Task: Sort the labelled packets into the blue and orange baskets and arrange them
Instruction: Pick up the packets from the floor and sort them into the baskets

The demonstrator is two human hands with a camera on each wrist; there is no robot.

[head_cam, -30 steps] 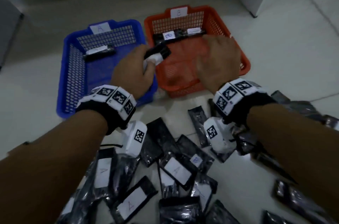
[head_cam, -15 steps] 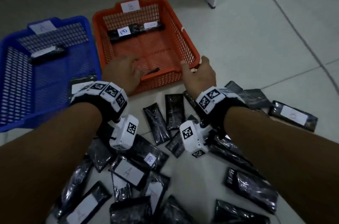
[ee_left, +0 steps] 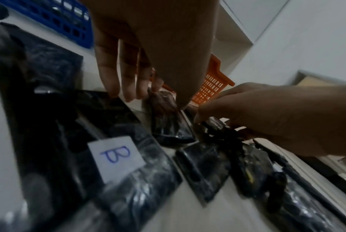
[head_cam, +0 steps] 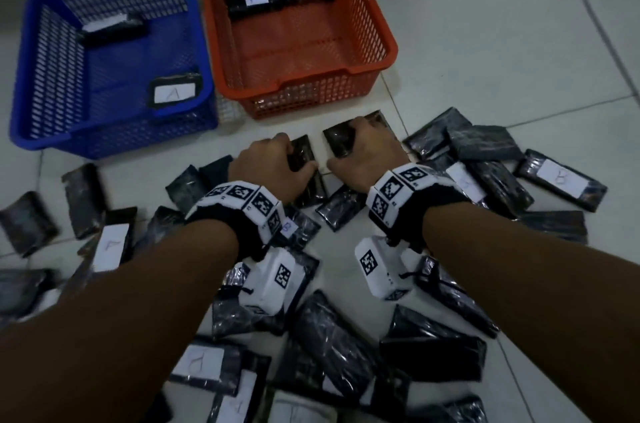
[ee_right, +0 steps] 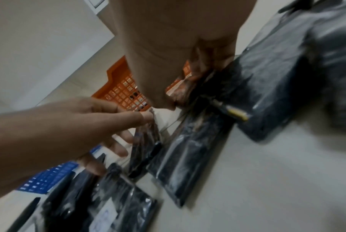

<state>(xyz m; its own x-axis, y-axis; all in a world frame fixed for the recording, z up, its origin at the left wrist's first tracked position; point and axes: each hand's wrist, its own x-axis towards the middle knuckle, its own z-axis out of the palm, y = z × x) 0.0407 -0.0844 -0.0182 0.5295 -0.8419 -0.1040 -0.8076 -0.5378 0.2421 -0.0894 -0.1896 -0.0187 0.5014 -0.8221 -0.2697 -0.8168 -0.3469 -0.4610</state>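
Nearest us, black packets (head_cam: pixel 349 363) lie scattered and overlapping on the tiled floor (head_cam: pixel 502 76), some showing white labels, others label-down. One packet under our left wrist shows a B label (ee_left: pixel 116 158).

Farther out, both our hands are down on the pile, side by side, just short of the baskets. Our left hand (head_cam: pixel 273 166) curls its fingers (ee_left: pixel 108 75) down onto a narrow packet (head_cam: pixel 306 159); the thumb and fingertips touch its edges, and it lies on the floor. Our right hand (head_cam: pixel 367 152) has its fingers curled over a second packet (head_cam: pixel 341 142), pinching its near end between thumb and fingers. The two packets lie just beside each other, both label-down, so we cannot tell their letters.

Beyond the hands, the blue basket (head_cam: pixel 27 131) sits far-left on the floor and the orange basket (head_cam: pixel 388 51) just beside it on the right, their walls almost touching. The blue one carries an A tag on its far wall and holds an A packet (head_cam: pixel 173 93) in its near right corner and another packet (head_cam: pixel 110 27) towards the far left. The orange one carries a B tag and holds B packets (head_cam: pixel 277 1) in a row along its far wall.
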